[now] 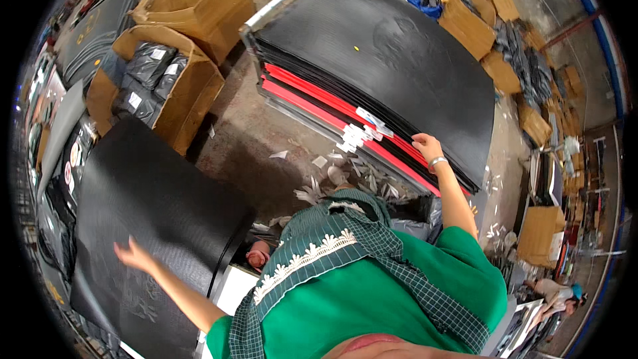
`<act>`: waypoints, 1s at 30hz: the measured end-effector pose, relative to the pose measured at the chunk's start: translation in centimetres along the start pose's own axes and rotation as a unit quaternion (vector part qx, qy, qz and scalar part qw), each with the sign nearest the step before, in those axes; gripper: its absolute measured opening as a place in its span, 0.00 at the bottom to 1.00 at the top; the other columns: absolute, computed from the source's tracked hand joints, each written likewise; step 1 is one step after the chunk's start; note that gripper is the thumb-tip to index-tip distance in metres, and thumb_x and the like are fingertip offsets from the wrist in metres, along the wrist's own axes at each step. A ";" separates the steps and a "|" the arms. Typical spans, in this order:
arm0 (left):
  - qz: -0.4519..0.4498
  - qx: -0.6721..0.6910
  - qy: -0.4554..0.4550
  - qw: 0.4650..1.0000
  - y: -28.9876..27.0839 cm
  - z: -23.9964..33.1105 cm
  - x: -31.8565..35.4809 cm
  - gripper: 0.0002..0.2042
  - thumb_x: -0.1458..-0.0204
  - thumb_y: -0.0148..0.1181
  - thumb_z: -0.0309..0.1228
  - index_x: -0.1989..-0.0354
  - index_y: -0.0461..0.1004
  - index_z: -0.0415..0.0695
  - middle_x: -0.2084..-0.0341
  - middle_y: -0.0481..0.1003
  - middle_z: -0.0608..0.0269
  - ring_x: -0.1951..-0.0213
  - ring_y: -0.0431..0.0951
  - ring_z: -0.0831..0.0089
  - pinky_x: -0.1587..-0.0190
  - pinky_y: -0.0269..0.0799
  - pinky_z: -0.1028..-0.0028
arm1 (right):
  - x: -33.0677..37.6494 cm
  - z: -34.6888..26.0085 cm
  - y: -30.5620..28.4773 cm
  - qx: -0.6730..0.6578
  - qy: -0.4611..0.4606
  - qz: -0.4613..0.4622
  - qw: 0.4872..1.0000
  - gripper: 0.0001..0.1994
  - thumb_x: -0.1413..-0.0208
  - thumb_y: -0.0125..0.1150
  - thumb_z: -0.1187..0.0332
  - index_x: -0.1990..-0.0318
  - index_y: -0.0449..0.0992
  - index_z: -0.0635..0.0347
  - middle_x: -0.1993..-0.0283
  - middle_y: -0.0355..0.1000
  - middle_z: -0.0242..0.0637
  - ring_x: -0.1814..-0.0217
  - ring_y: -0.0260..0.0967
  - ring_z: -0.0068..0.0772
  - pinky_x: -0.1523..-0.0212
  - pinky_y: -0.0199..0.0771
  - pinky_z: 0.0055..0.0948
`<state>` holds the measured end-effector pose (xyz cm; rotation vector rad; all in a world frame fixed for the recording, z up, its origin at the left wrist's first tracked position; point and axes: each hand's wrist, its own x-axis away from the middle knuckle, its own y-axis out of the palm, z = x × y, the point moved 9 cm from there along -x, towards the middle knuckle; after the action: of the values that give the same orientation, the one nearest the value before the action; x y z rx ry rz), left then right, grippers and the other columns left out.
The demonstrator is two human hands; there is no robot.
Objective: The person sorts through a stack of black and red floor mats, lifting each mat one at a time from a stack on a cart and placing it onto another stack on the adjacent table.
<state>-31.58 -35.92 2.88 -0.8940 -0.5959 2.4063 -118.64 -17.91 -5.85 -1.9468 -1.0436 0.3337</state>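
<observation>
On the left, a large black textured sheet [156, 173] lies over a surface, bending down at its near edge. My left hand [135, 254] hovers over or touches it, fingers stretched apart and slightly blurred. To the right stands a thick stack of black sheets [399, 46] on a metal-framed cart. Bright red sheets [312, 96] show between the black layers along its near side. White paper tags [355, 136] stick out from that edge. My right hand [428, 148], with a metal band at the wrist, has its fingers closed at the edge of a black sheet near the stack's top.
An open cardboard box [193, 113] holds several dark wrapped packages [151, 63]; a taller carton [193, 3] stands behind it. White paper scraps [312, 189] litter the floor between the surfaces. More cartons [541, 236] line the right side. Another person [555, 292] is at far lower right.
</observation>
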 end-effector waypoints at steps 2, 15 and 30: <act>-0.167 0.222 0.052 0.959 8.6 9.6 3.7 0.24 0.52 0.51 0.21 0.45 0.55 0.36 0.47 0.58 0.48 0.46 0.61 0.61 0.45 0.58 0.67 | -1.4 2.3 0.0 0.024 0.002 0.020 1.000 0.14 0.57 0.59 0.67 0.60 0.73 0.57 0.62 0.72 0.42 0.60 0.70 0.37 0.56 0.68 0.31; -0.579 0.265 0.038 0.770 24.9 32.7 38.5 0.23 0.53 0.49 0.18 0.45 0.57 0.40 0.48 0.63 0.58 0.55 0.70 0.72 0.53 0.64 0.76 | -6.9 2.9 2.8 0.205 -0.174 0.078 0.960 0.32 0.60 0.62 0.57 0.45 0.60 0.50 0.40 0.52 0.42 0.38 0.48 0.44 0.42 0.49 0.43; -0.762 0.239 -0.163 0.579 34.8 42.1 56.8 0.27 0.49 0.51 0.39 0.45 0.54 0.36 0.50 0.62 0.54 0.54 0.70 0.65 0.51 0.63 0.69 | -12.1 2.9 -0.7 0.112 -0.189 -0.016 0.975 0.12 0.52 0.54 0.61 0.59 0.73 0.48 0.63 0.73 0.34 0.67 0.72 0.38 0.67 0.72 0.34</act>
<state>-108.47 -39.04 -14.15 0.3793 -0.4339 0.8954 -128.09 -25.45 -8.89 -1.6966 -1.2179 0.7923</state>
